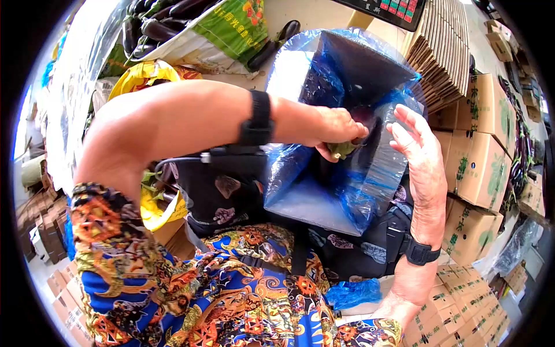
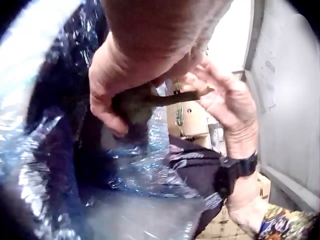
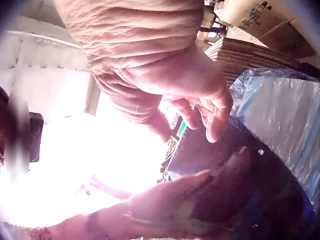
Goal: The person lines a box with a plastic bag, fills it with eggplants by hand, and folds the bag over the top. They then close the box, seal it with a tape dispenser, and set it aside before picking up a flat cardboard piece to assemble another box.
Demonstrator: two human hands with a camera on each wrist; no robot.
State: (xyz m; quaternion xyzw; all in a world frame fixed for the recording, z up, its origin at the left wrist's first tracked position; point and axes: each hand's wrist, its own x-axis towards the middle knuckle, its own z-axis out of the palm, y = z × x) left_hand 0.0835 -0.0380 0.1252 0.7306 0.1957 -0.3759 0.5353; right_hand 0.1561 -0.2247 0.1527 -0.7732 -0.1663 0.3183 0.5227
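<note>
An eggplant, its green stem end [image 1: 341,150] uppermost, is gripped by my left hand [image 1: 341,128] inside a box lined with a blue plastic bag [image 1: 315,205]. In the left wrist view, the left hand [image 2: 145,65] curls round the eggplant's cap [image 2: 135,107], and the brown stem [image 2: 175,98] sticks out. My right hand [image 1: 425,162] is raised at the box's right side, fingers apart and holding nothing. The right wrist view shows the right hand [image 3: 200,95] with its fingers bent loosely. The eggplant's lower part is hidden.
Eggplants [image 1: 167,26] fill a bag at the upper left, and one [image 1: 272,49] lies beside it. A yellow bag [image 1: 153,72] is nearer. Flattened cardboard [image 1: 442,52] and a keypad device [image 1: 399,10] stand behind; closed cartons [image 1: 477,168] are stacked at right.
</note>
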